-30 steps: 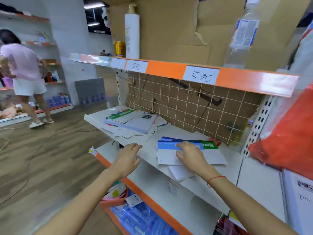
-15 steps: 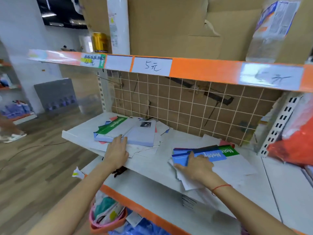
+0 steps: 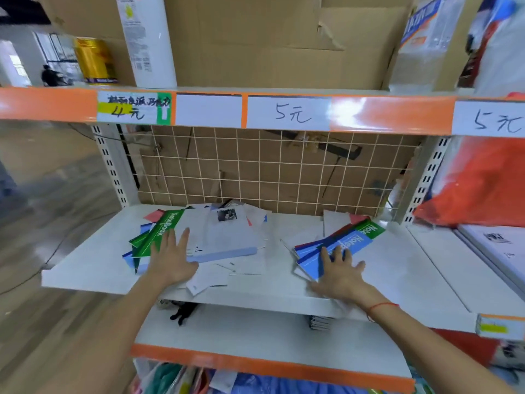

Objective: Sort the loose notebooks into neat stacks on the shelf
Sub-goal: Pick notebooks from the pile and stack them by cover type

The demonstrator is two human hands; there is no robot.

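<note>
Still 2 messy piles to square up

On the white shelf (image 3: 85, 268), the left hand (image 3: 170, 260) lay flat, fingers straight, on the left pile (image 3: 199, 237) of green, blue and grey notebooks, fanned crookedly. The right hand (image 3: 339, 273) pressed flat, fingers spread, on the right pile (image 3: 346, 240), blue over green, skewed. Better to gather edges inward and tap them flush.

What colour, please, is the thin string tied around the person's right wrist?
Red: the thin string bracelet shows clearly on the right wrist in the head view.
</note>
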